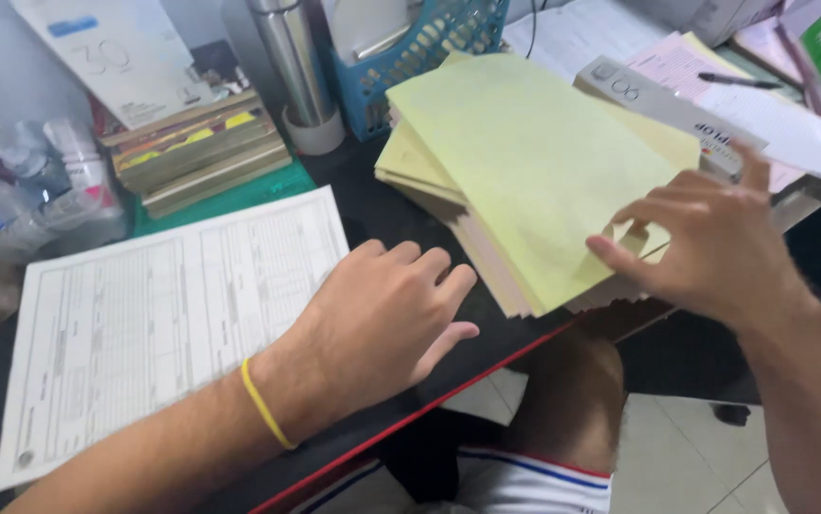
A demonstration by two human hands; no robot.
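Head view: we see a stack of yellow paper (524, 162) lying askew on the dark table (372, 205), its near corner jutting past the table's red edge; our right hand (705, 243) is open with fingers spread, fingertips (603, 247) pinching up the corner of the top sheets, gripping only those loose edges; our left hand (386, 314) rests flat and relaxed on the table just beside the stack, palm down, holding nothing; a yellow band (263, 405) rings its wrist.

Left of that hand lies a printed form (163, 314); behind it a pile of books (196, 148) and some plastic bottles (29, 190); a steel flask (296, 67) stands beside a blue basket (429, 48); pink sheets (686, 71) with a pen (739, 81) lie past the stack, and a grey box (667, 109) rests on its far corner.

We judge the stack could slide off the table, since it overhangs and the left hand is not pressing it down; the thin corners might also crease or tear if lifted sharply; several sheets may come up together.
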